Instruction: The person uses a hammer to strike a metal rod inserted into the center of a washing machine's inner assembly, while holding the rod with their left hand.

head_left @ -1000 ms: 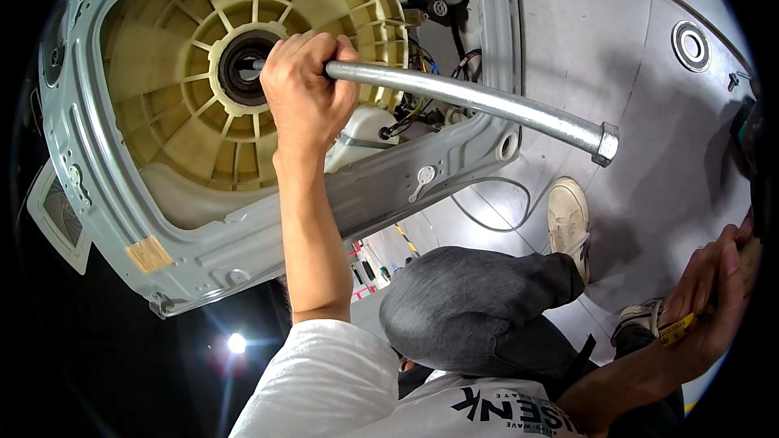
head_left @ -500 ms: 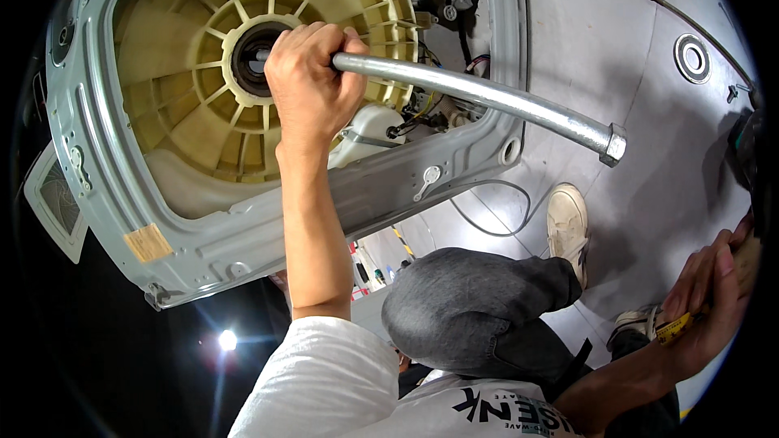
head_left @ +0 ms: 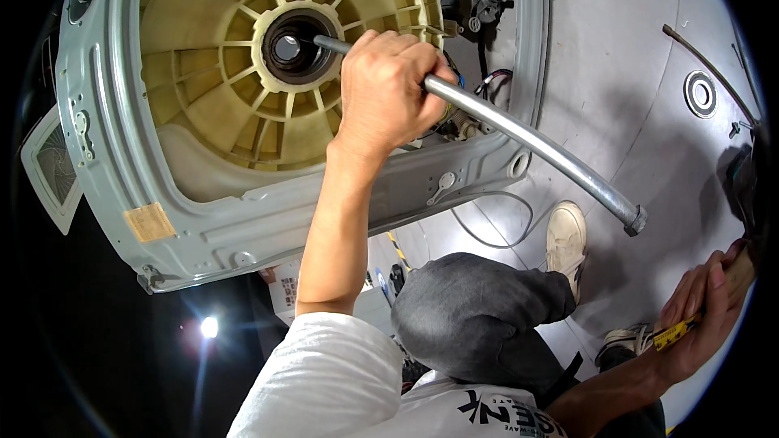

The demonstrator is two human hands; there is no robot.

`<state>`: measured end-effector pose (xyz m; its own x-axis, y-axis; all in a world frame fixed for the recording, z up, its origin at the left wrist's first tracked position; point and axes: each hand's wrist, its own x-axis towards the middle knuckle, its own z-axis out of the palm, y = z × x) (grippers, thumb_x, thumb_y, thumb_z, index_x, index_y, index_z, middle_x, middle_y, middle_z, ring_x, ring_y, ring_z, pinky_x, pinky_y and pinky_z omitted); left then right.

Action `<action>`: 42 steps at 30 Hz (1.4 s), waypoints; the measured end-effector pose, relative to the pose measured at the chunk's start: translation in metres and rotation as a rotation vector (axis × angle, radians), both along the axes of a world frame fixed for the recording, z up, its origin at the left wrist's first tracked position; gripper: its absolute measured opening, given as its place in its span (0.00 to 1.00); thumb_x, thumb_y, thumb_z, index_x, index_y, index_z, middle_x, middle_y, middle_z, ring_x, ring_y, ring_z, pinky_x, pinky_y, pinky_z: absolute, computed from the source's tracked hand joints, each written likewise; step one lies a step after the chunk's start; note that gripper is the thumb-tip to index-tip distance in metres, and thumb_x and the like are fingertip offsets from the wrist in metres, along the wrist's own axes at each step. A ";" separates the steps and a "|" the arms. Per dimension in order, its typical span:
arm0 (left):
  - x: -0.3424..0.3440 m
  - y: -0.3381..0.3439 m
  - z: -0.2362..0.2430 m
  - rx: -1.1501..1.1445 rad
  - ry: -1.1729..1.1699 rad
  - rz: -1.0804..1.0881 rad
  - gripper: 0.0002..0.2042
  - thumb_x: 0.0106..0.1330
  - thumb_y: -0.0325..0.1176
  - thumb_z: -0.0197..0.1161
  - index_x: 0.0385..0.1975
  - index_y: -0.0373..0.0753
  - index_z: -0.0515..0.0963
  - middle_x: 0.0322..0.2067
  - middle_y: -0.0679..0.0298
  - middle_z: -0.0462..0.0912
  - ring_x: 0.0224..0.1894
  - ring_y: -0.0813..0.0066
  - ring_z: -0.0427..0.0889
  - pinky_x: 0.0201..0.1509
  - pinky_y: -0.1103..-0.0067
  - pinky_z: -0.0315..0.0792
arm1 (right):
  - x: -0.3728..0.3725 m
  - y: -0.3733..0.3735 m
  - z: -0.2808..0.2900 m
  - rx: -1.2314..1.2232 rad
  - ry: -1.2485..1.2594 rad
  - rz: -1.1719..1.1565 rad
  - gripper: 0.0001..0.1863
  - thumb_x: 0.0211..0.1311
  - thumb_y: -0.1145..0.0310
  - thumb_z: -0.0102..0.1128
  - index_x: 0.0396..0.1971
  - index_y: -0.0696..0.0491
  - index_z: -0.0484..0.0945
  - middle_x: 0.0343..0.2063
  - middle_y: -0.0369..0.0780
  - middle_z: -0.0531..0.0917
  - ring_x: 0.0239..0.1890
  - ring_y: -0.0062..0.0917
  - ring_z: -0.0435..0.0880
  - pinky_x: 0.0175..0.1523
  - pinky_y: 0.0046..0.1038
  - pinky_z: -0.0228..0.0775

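Observation:
My left hand (head_left: 393,89) is closed round a long, slightly bent-looking steel rod (head_left: 527,138) with a hexagonal head (head_left: 637,221) at its right end. The rod's thinner tip (head_left: 326,42) reaches the right rim of the dark central hub (head_left: 299,47) in a cream plastic ribbed tub (head_left: 203,122). Light shows through the hub's bore. At the lower right, my right hand (head_left: 699,312) is curled round a light-coloured handle with a yellow-and-black band (head_left: 675,332); its far end is too dark at the picture's edge to make out.
A grey sheet-metal appliance frame (head_left: 195,239) lies round the tub. Wires and a motor part (head_left: 487,4) sit at its far right. On the floor are a bearing-like ring (head_left: 699,95), a thin dark strip (head_left: 706,69), small bolts and a grey hose (head_left: 495,243). My shoe (head_left: 565,247) stands close.
The rod has come back out of the hub's bore, its tip now at the rim, moved right with my left hand. The view has shifted slightly. My right hand keeps its hold.

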<state>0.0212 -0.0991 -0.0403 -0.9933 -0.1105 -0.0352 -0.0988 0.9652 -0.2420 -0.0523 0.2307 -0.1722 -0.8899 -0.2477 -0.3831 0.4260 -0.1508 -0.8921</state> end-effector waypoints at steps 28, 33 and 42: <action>0.012 0.018 -0.003 0.081 0.097 0.124 0.14 0.42 0.30 0.66 0.09 0.40 0.64 0.15 0.66 0.62 0.22 0.66 0.63 0.36 0.71 0.56 | -0.006 -0.070 0.024 -0.215 -0.237 0.055 0.13 0.61 0.72 0.51 0.42 0.60 0.62 0.16 0.35 0.65 0.08 0.12 0.58 0.11 0.11 0.55; 0.018 0.009 0.009 0.064 0.116 0.230 0.15 0.46 0.30 0.68 0.09 0.39 0.66 0.17 0.65 0.64 0.25 0.65 0.63 0.39 0.70 0.54 | -0.006 -0.075 0.038 -0.230 -0.263 0.073 0.14 0.59 0.73 0.51 0.42 0.60 0.62 0.16 0.36 0.66 0.07 0.12 0.57 0.11 0.12 0.55; 0.018 0.010 0.024 0.108 0.170 0.216 0.18 0.52 0.34 0.66 0.09 0.37 0.64 0.14 0.62 0.61 0.21 0.64 0.61 0.33 0.72 0.57 | -0.013 -0.063 0.064 -0.331 -0.223 0.121 0.13 0.58 0.74 0.50 0.41 0.61 0.61 0.13 0.35 0.64 0.06 0.12 0.57 0.11 0.12 0.55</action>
